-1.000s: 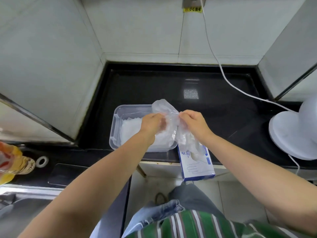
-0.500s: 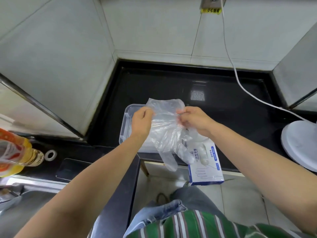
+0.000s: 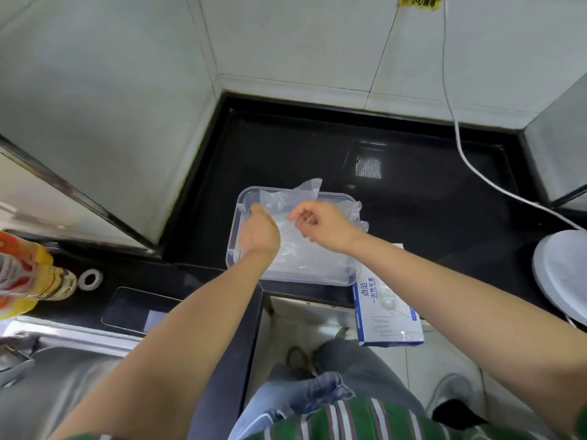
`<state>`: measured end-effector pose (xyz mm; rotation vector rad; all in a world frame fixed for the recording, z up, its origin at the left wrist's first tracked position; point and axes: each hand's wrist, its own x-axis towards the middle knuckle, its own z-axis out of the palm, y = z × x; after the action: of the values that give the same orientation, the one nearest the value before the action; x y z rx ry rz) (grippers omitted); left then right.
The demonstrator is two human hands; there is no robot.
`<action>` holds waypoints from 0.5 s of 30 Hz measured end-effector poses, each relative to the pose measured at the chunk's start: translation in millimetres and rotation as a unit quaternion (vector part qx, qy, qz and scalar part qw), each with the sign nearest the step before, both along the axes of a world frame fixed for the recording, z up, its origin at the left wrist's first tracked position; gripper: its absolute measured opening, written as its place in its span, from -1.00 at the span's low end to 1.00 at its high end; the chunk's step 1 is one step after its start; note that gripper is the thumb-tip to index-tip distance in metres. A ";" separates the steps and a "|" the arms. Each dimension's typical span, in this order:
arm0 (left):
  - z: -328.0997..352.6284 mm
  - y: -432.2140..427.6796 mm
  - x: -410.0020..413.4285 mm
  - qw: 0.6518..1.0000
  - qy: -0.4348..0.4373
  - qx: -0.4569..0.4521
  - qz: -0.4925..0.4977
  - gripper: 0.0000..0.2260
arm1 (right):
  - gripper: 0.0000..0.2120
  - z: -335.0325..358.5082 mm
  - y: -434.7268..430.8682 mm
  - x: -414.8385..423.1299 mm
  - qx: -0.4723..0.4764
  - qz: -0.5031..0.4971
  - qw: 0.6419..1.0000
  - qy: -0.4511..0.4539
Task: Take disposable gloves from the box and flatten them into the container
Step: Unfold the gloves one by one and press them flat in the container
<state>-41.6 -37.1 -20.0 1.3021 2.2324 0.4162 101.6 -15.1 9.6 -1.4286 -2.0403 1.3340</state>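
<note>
Even, fairly bright light, faint shadows. The glossy black stone countertop shows one bright rectangular glare patch. Wide-angle distortion bends the pale grey wall tiles at the edges; the orange-and-yellow bottle at far left looks smeared

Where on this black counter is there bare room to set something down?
Bare black countertop lies behind the clear plastic container, out to the white cable, and between the blue-and-white glove box and the round white base. Crowded: the front edge, where left hand and right hand hold a clear glove.

black counter lies open behind the container; box, cable, white base crowd right.
</note>
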 end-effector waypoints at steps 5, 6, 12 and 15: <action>-15.7 5.8 3.5 0.999 0.015 -0.028 -0.022 -0.70 | -0.40 -41.9 -4.3 -1.8 -0.142 0.062 0.964 -0.215; -18.6 6.7 1.4 0.999 0.012 -0.032 -0.023 -0.69 | -0.33 -46.5 -5.7 -2.4 -0.160 0.067 0.959 -0.223; -34.5 2.8 -3.7 0.998 0.028 -0.036 -0.040 -0.51 | -0.08 -62.9 -5.1 0.6 -0.201 0.066 0.944 -0.255; -31.4 0.2 8.7 0.969 0.154 0.128 -0.146 -0.55 | -0.05 -65.4 -4.5 -1.0 -0.189 0.093 0.935 -0.285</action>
<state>-32.9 -36.9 -51.4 1.9168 2.2305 0.4238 100.6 -19.6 -55.7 -2.0283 -2.4114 1.5948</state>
